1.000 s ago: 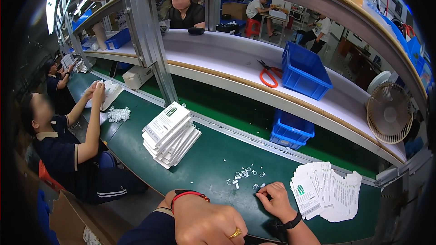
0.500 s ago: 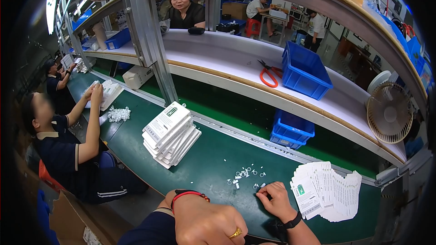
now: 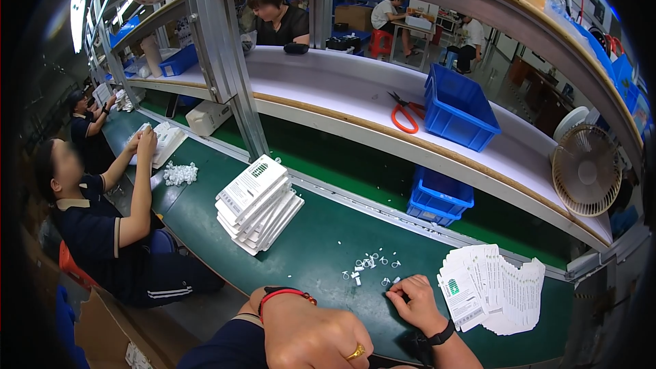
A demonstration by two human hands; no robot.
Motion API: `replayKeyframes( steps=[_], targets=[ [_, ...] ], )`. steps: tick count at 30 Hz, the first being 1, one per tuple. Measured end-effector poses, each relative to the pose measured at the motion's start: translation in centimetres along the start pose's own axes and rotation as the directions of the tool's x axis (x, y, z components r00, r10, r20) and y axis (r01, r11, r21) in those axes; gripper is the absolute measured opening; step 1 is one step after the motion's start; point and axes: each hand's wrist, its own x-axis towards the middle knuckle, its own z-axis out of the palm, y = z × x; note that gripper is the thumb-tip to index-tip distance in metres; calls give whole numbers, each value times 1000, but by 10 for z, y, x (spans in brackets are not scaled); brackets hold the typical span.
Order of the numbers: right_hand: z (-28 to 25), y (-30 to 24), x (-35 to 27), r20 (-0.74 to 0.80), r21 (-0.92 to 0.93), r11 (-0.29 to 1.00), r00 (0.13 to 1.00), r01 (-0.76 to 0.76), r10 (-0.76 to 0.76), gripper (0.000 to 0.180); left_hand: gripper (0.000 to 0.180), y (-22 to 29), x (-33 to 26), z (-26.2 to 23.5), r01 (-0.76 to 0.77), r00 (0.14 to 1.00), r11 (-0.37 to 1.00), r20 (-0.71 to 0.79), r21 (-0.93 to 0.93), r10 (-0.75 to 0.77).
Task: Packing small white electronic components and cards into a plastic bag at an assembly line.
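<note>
My left hand (image 3: 320, 336), with a gold ring and a red bracelet, is in a fist above the table's near edge; its fingertips are hidden underneath. Resting on the green table (image 3: 328, 270), my right hand (image 3: 418, 305) has its fingers curled in, and nothing shows in them. Small white plastic ring-shaped pieces (image 3: 369, 261) lie scattered just beyond its fingertips. To its right, flat white printed cards (image 3: 502, 290) spread in an overlapping fan. A leaning stack of white printed boxes or packs (image 3: 256, 198) stands at the left of the table.
Blue bins sit on the shelf (image 3: 461, 109) and below it (image 3: 441, 195). Red-handled pliers (image 3: 404, 115) lie beside the upper bin. A fan (image 3: 588, 169) stands at right. At left, a co-worker (image 3: 102, 219) works near a pile of small white pieces (image 3: 180, 173).
My hands keep their places. The person across the shelf has lowered their head. In the background, a person in white has bent or sat down. The far-left co-worker's white sheet stands more upright.
</note>
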Motion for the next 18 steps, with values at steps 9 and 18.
replayKeyframes(
  steps=[9, 18],
  targets=[
    [2, -1, 0, 10, 14, 1000, 1000, 18, -18, 13, 40, 6, -1, -1, -4, 1000, 1000, -14, 17, 4],
    [0, 6, -3, -35, 12, 1000, 999, -11, 12, 17, 35, 9, 0, -17, -65, 997, 997, -39, -37, 64]
  ],
)
